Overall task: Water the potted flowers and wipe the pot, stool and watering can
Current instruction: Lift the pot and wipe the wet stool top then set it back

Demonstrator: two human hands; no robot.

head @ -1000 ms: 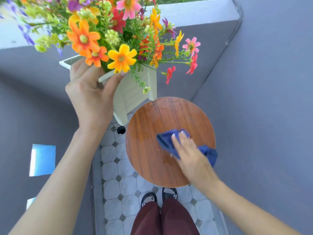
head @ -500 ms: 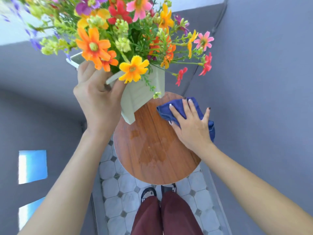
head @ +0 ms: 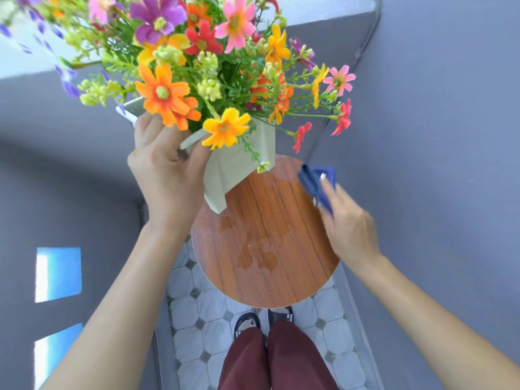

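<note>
My left hand (head: 166, 175) grips the rim of a white square pot (head: 236, 167) and holds it tilted in the air above the far left edge of the stool. Colourful flowers (head: 202, 66) fill the pot. The round wooden stool top (head: 267, 243) has wet patches near its middle. My right hand (head: 346, 223) presses a blue cloth (head: 316, 181) on the stool's far right edge; the hand is blurred by motion. No watering can is in view.
Grey walls close in on the left and right of a narrow strip of white tiled floor (head: 191, 313). My feet in sandals (head: 263, 319) and dark red trousers (head: 275, 361) stand just below the stool.
My right hand has swept the blue cloth from the stool's middle to its far right edge. The pot in my left hand has shifted right and slightly down in the view.
</note>
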